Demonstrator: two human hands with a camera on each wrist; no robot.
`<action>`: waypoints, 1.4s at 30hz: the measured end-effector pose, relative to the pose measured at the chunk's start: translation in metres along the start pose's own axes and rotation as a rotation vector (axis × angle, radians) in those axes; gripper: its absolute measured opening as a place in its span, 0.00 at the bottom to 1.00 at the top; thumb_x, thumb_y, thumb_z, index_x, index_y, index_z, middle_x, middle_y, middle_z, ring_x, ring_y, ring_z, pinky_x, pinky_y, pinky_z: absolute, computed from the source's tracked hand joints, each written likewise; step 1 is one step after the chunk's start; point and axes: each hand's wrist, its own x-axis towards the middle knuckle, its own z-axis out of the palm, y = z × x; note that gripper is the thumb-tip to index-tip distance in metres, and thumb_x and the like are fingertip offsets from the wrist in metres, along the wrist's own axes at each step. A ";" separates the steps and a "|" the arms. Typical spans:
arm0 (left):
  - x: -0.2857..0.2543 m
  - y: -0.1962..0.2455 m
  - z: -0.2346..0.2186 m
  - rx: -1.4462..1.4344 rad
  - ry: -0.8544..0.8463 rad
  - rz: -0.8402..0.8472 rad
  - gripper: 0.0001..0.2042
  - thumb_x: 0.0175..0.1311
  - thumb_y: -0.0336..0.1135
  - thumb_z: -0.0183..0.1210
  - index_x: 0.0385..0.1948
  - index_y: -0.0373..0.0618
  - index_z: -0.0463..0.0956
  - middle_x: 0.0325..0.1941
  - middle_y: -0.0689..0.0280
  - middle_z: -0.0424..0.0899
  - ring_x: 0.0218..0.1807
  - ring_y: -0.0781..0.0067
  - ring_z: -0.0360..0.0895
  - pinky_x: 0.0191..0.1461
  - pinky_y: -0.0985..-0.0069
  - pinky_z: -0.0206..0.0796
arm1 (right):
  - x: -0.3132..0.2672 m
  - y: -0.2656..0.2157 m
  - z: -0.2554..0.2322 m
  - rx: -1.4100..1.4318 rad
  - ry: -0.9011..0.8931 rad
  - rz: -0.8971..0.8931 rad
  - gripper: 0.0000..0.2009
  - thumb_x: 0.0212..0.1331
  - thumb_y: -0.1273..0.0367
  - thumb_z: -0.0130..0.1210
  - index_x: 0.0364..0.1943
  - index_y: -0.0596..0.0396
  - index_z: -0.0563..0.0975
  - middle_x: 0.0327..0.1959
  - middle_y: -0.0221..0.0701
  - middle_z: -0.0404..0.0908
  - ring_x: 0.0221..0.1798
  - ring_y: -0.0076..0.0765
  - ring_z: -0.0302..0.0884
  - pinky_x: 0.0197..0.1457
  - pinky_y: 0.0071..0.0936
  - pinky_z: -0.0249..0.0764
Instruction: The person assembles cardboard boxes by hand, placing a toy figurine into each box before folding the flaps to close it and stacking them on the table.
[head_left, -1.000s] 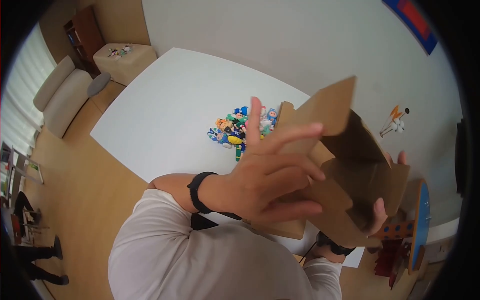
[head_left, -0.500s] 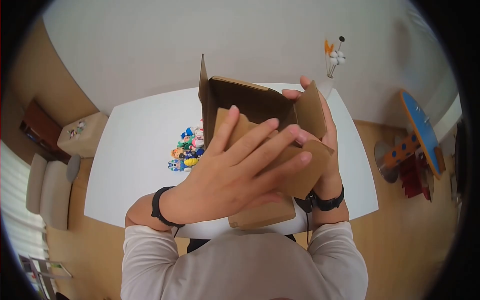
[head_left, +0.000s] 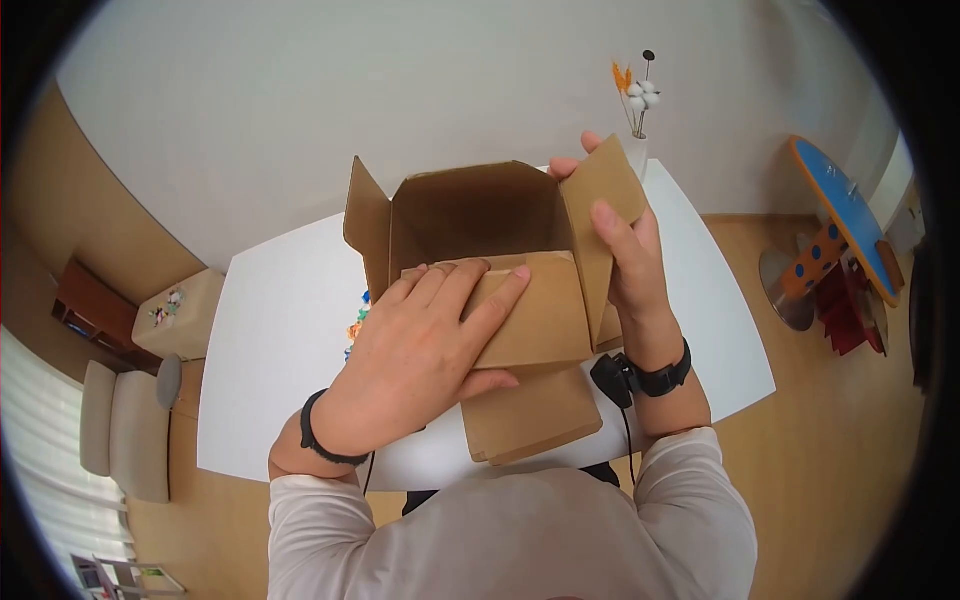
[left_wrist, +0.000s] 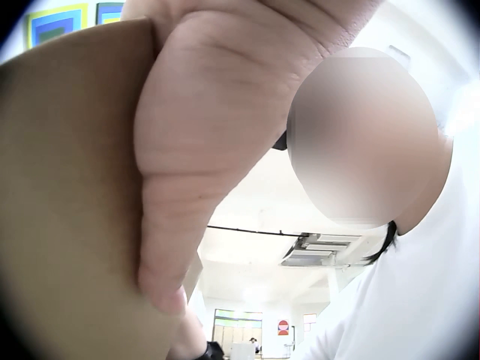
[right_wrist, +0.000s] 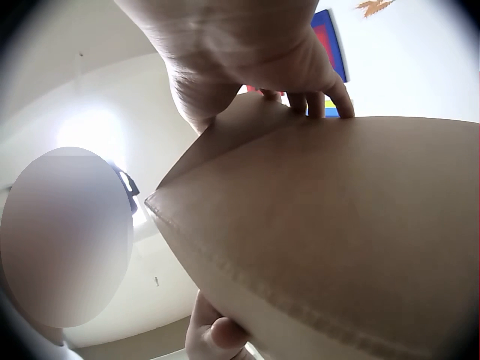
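Observation:
In the head view a brown cardboard box (head_left: pixel 535 318) stands with its top flaps raised, its dark inside facing up and away. My left hand (head_left: pixel 405 335) holds the near wall, fingers over its upper edge and thumb low on the outer face. In the left wrist view the thumb (left_wrist: pixel 176 195) lies along the cardboard. My right hand (head_left: pixel 640 255) grips the right side flap (head_left: pixel 603 205), thumb on the near face and fingertips behind. Another cardboard flap (head_left: pixel 530 415) extends toward my body below the box. Small colourful toy figures (head_left: pixel 358 322) show partly behind my left hand.
The box is over a white table (head_left: pixel 265 330). A white vase (head_left: pixel 636 150) with dried flowers stands at the back right. Beside the right wrist hangs a small black device (head_left: pixel 610 378) on a cable. A blue-topped round table (head_left: pixel 840 210) stands farther right.
The box has turned more upright and squarely in front of me. My left hand went from spread, raised fingers to holding the near wall. The right hand keeps its grip on the right side.

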 end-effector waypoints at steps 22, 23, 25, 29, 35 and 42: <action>0.003 -0.019 -0.011 0.026 0.127 -0.054 0.36 0.60 0.52 0.65 0.67 0.43 0.65 0.73 0.45 0.63 0.60 0.40 0.74 0.58 0.60 0.72 | 0.014 0.001 0.017 -0.272 -0.199 -0.011 0.40 0.57 0.55 0.67 0.70 0.60 0.64 0.66 0.45 0.71 0.71 0.44 0.67 0.72 0.39 0.64; 0.004 -0.022 -0.010 0.048 0.107 -0.064 0.38 0.58 0.54 0.66 0.68 0.42 0.64 0.75 0.44 0.57 0.60 0.39 0.74 0.58 0.60 0.73 | 0.015 0.003 0.015 -0.280 -0.197 -0.039 0.40 0.57 0.55 0.67 0.70 0.60 0.63 0.67 0.45 0.71 0.71 0.44 0.66 0.72 0.39 0.63; 0.008 -0.025 -0.011 0.006 0.083 -0.104 0.41 0.56 0.57 0.66 0.68 0.43 0.63 0.76 0.42 0.53 0.59 0.39 0.74 0.56 0.59 0.74 | 0.017 0.009 0.013 -0.227 -0.183 -0.066 0.41 0.57 0.54 0.67 0.70 0.61 0.63 0.67 0.45 0.71 0.71 0.45 0.66 0.72 0.39 0.64; 0.011 -0.028 -0.013 -0.040 0.032 -0.139 0.46 0.52 0.60 0.68 0.70 0.46 0.61 0.77 0.38 0.47 0.58 0.38 0.75 0.54 0.59 0.75 | 0.017 0.007 0.010 -0.242 -0.211 -0.059 0.41 0.57 0.53 0.67 0.71 0.58 0.63 0.68 0.46 0.70 0.71 0.46 0.66 0.72 0.41 0.63; 0.011 -0.031 -0.012 -0.058 0.005 -0.155 0.47 0.52 0.61 0.68 0.72 0.48 0.59 0.78 0.38 0.44 0.52 0.38 0.79 0.52 0.59 0.75 | 0.019 -0.002 0.013 -0.369 -0.293 -0.002 0.41 0.57 0.50 0.65 0.72 0.52 0.63 0.69 0.44 0.70 0.70 0.47 0.69 0.71 0.39 0.65; 0.007 -0.029 -0.012 -0.060 0.002 -0.196 0.45 0.52 0.60 0.69 0.69 0.46 0.62 0.78 0.37 0.44 0.50 0.40 0.80 0.50 0.58 0.76 | 0.022 -0.021 0.027 -0.662 -0.424 -0.042 0.34 0.55 0.60 0.68 0.68 0.50 0.70 0.67 0.39 0.69 0.66 0.40 0.68 0.70 0.36 0.63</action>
